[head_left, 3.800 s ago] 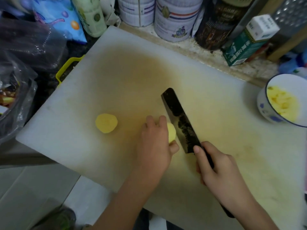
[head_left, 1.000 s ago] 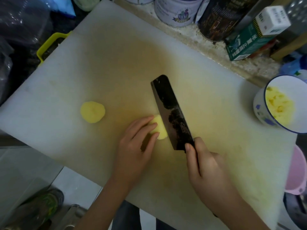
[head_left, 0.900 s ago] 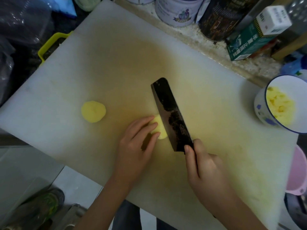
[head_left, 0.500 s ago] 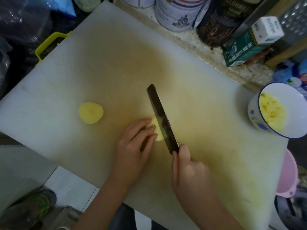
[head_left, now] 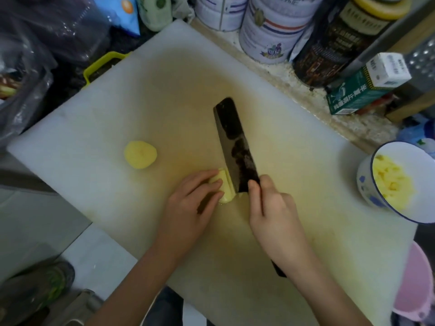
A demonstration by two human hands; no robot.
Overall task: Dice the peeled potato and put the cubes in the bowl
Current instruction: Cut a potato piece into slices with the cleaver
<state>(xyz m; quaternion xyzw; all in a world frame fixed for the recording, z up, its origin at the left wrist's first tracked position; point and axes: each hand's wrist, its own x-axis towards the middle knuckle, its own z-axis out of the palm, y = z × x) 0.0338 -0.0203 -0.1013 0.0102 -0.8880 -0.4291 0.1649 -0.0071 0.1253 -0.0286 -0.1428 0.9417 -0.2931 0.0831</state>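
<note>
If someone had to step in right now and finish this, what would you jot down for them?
Left hand: fingers flat on the potato piece, steadying it on the board.
Right hand: grips the knife, blade down against that piece's right side.
Another potato piece lies uncut, further left on the board.
Bowl, at the board's right edge, already holds yellow cubes.
Done: some potato diced and bowled.
Left: finish cutting the held piece, dice the other one, move all cubes into the bowl.
</note>
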